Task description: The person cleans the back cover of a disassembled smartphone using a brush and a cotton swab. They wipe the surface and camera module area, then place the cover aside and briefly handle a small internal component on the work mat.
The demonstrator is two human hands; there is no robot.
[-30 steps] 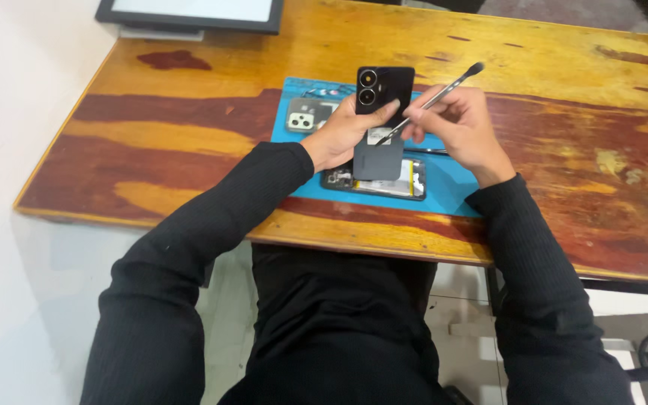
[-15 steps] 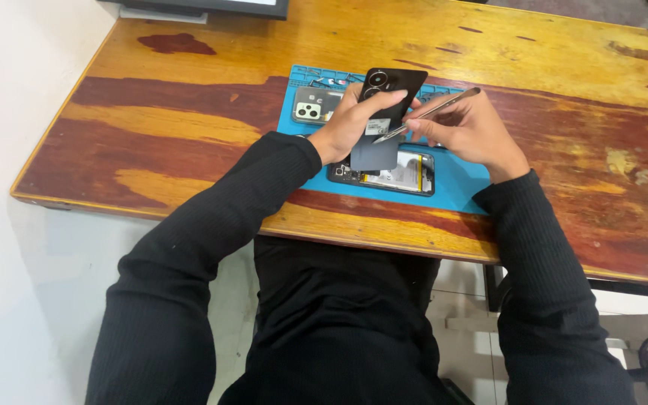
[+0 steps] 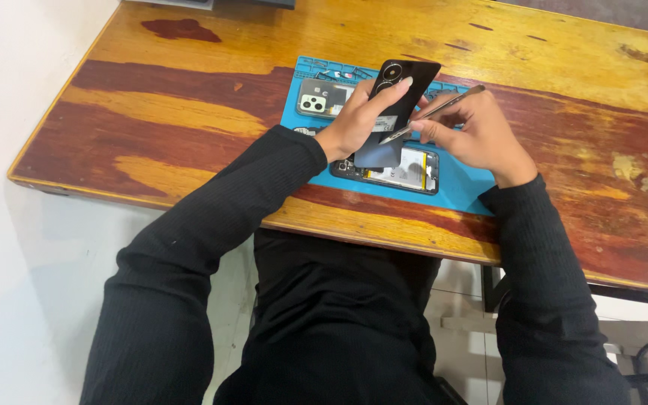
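Note:
My left hand (image 3: 358, 120) holds a black phone back cover (image 3: 399, 97) tilted upright above the blue work mat (image 3: 459, 187). Its round camera cut-outs sit at the top end. My right hand (image 3: 474, 135) grips metal tweezers (image 3: 436, 111), whose tip touches the cover's right edge. Under both hands an opened phone body (image 3: 406, 171) lies flat on the mat with its light inner parts showing. A grey camera-side part (image 3: 320, 97) lies on the mat left of my left hand.
The mat lies on a worn wooden table (image 3: 151, 127) with red and yellow patches. Small parts fill the mat's far tray strip (image 3: 324, 71). A dark flat object's edge (image 3: 253, 3) shows at the table's far side. White wall and floor lie to the left.
The view has shifted a little. My hands stay over the mat; the cover leans more to the right, and the tweezers have dropped closer to its edge.

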